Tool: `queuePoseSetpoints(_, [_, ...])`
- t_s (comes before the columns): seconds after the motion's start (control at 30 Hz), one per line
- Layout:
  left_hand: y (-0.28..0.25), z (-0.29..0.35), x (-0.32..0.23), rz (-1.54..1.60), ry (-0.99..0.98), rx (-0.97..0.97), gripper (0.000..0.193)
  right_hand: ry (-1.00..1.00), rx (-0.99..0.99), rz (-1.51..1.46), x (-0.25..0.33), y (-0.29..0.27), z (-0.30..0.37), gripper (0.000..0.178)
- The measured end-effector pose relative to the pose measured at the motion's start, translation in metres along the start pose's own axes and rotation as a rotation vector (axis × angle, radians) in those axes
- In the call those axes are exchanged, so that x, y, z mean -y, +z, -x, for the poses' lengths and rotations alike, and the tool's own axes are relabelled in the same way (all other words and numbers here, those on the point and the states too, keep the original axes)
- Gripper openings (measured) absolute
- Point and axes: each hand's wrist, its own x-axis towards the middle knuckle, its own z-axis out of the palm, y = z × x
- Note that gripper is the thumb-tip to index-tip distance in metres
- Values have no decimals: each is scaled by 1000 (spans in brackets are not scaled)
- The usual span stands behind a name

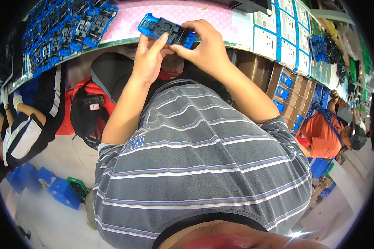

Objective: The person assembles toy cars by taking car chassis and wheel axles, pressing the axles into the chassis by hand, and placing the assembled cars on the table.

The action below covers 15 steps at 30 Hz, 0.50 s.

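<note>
A toy car with a blue body and black underside is held up at the table's near edge, its underside facing me. My left hand grips its left part from below, with the thumb pressed on the black chassis. At the car's right end my right hand is closed around it, fingers on the far side and thumb on the near side. The parts of the car beneath my fingers are hidden. On the table to the left lie several similar blue and black car pieces in close rows.
Pink sheeting covers the tabletop. Blue-edged white boxes stand at right, with black parts beyond. A divided cardboard carton holds blue pieces. Co-workers sit left and right; a black backpack hangs at left. Blue bins stand on the floor.
</note>
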Motion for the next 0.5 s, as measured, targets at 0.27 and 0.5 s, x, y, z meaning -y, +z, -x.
queuePoseSetpoints(0.27, [7, -4, -6, -24, 81, 31, 34, 79, -207, 86, -23, -87, -53, 38])
queuePoseSetpoints(0.5, [14, -1, 0, -5, 47, 52, 34, 173, 226, 645, -119, -136, -127, 35])
